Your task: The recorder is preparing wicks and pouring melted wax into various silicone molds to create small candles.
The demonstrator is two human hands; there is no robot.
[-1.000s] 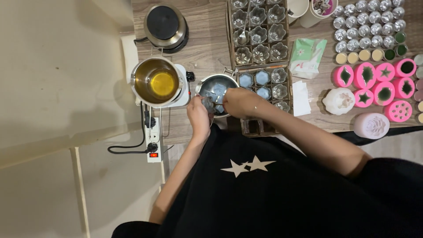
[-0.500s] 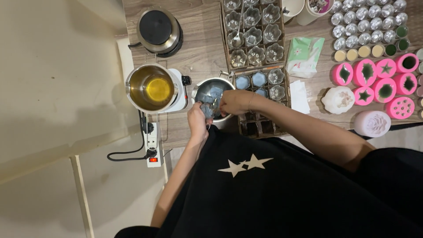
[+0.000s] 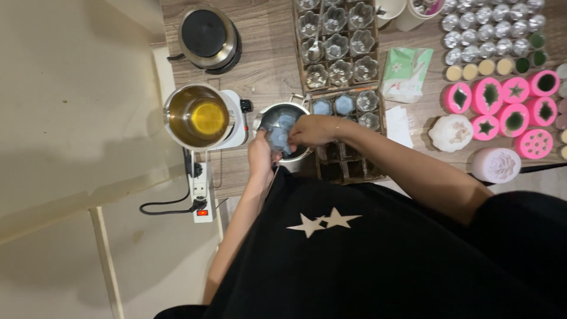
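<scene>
Two hands meet over a small steel pot (image 3: 277, 115) that stands on the wooden bench (image 3: 266, 65), just right of a white hot plate. The left hand (image 3: 260, 155) is curled around a small glass holder with pale blue wax (image 3: 277, 137) in it, held at the pot's near rim. The right hand (image 3: 312, 130) reaches across from the right, fingers bent and pinched down at the same holder; whether they grip the wax or only press on it is hard to tell from this height. Pale blue pieces lie inside the pot.

Left of it, a larger steel pot of yellow liquid (image 3: 199, 116) sits on the hot plate (image 3: 237, 121), and a second black-topped burner (image 3: 205, 36) stands behind that. A white power strip (image 3: 200, 192) with a red light hangs off the bench's near edge.

Right of the small pot, a cardboard tray (image 3: 348, 139) holds flower-shaped glass holders, two of them filled with blue wax, with another tray of empty ones (image 3: 335, 44) behind it. Further right lie a green and white packet (image 3: 405, 74), pink silicone moulds (image 3: 508, 103), two white flower-shaped moulds (image 3: 452, 132) and rows of small metal cups (image 3: 490, 32).
</scene>
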